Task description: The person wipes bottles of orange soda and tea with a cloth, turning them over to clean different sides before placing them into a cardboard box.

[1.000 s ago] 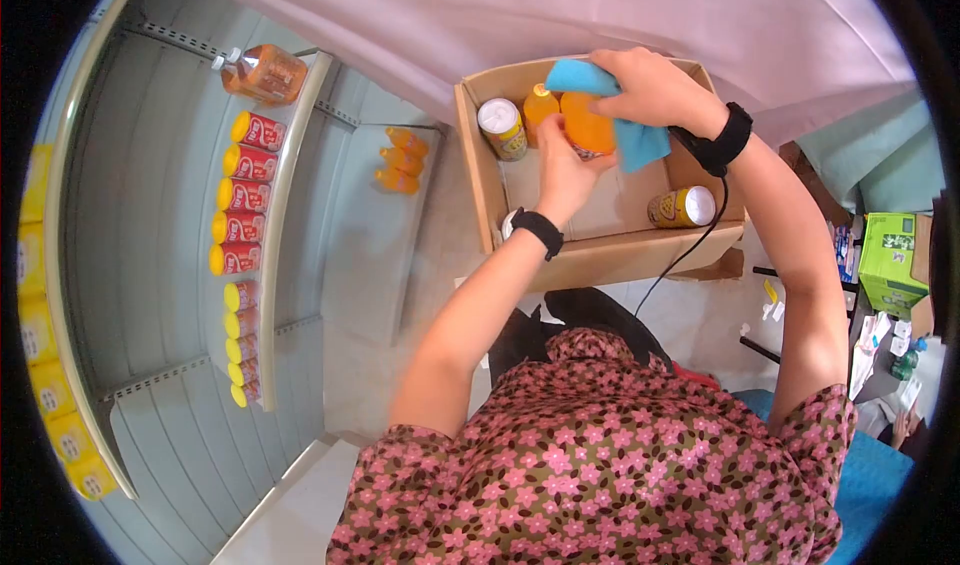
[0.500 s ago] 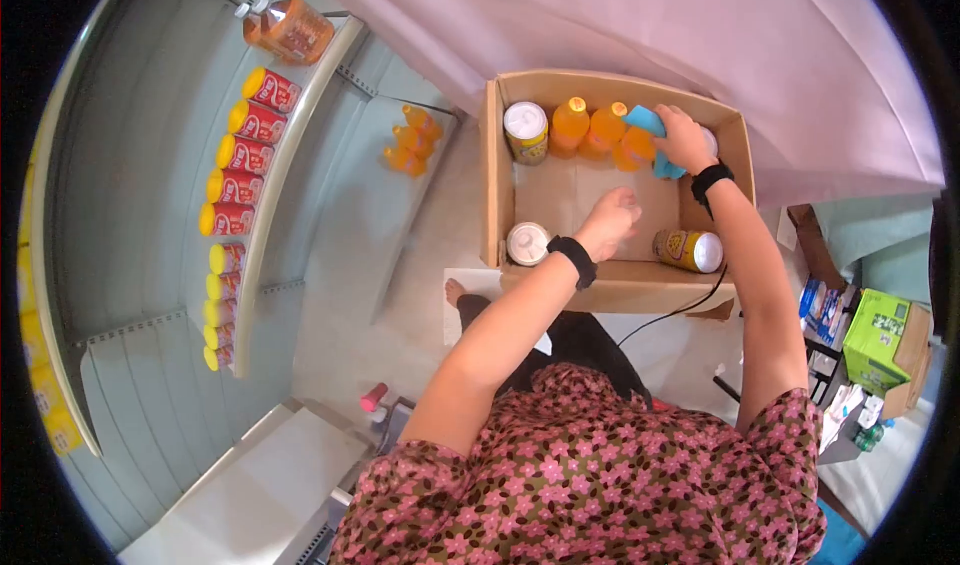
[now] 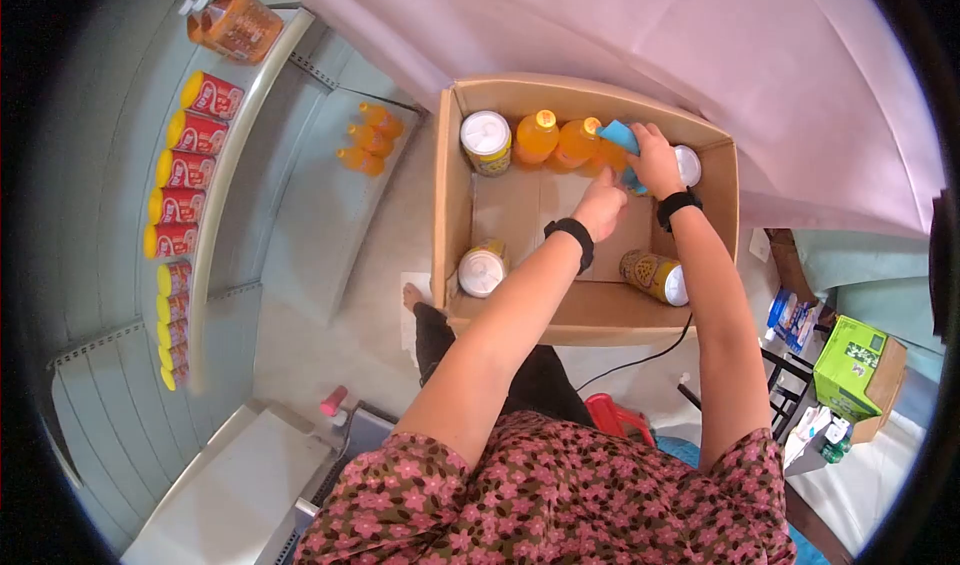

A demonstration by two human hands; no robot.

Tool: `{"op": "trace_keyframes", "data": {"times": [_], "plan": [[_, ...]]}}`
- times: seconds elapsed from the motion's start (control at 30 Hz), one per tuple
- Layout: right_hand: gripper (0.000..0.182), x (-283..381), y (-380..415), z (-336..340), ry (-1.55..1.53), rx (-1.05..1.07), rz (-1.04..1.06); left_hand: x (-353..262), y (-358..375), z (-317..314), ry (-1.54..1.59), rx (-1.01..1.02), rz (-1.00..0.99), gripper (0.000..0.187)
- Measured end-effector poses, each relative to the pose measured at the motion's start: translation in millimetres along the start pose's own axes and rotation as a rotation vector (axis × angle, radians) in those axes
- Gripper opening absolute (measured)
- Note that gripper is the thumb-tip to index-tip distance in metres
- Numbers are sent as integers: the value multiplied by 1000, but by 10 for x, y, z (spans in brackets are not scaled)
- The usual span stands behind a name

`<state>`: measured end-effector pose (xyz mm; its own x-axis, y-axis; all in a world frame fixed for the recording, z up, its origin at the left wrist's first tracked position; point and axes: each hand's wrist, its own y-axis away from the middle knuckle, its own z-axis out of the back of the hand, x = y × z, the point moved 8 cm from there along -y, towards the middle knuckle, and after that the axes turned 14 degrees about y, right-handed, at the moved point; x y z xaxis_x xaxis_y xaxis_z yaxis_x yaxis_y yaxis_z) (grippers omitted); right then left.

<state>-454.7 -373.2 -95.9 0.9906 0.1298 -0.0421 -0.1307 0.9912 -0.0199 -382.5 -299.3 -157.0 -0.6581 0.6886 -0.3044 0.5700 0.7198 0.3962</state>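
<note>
Blue cloth (image 3: 620, 137) is gripped in my right hand (image 3: 657, 163), which presses it around an orange drink bottle (image 3: 606, 155) inside the cardboard box (image 3: 545, 327). The cloth hides that bottle's cap. My left hand (image 3: 600, 208) reaches to the bottle's lower part with curled fingers, the index finger further out; its hold there is partly hidden. Two more orange bottles stand to the left, one next to the cloth (image 3: 576, 145) and one further over (image 3: 537, 138). A white-lidded can (image 3: 683, 168) is just right of my right hand.
White-lidded cans occupy the box's back left (image 3: 487, 145) and front left (image 3: 482, 271); another can (image 3: 652, 275) lies at the front right. Shelves at left hold red jars with yellow lids (image 3: 190, 170), small orange bottles (image 3: 365, 140) and a large jug (image 3: 236, 28). A pink curtain (image 3: 600, 25) hangs behind.
My left hand has moved up to the orange bottle from the middle of the box. My right hand stays at the bottle with the blue cloth. The whole view has shifted slightly.
</note>
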Motion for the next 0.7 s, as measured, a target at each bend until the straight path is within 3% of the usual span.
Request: {"op": "trace_keyframes", "data": {"times": [0.23,0.37,0.43,0.5,0.53,0.57,0.63,0.7], "plan": [[38,-62,33,58,-104,-136,-54,-118,-46,-96,13,43,-24,72],[32,106,185,527,-226,-211,-98,-272,215,-160,-61,-17,-23,68],[29,310,264,695,-303,-109,-54,-428,473,-256,13,24,-79,64],[30,662,541,888,-888,131,-127,-601,809,-289,-59,35,-107,60],[34,824,681,998,-1071,195,-157,-682,1021,-271,-90,-39,-155,54],[37,998,817,1095,-1253,262,-183,-753,1198,-273,-68,17,-193,52],[41,1316,1036,1226,-1322,308,-119,-863,1533,-115,-74,35,-279,48],[40,1631,1259,1187,-1371,448,-140,-912,1891,128,-61,-32,-266,31]]}}
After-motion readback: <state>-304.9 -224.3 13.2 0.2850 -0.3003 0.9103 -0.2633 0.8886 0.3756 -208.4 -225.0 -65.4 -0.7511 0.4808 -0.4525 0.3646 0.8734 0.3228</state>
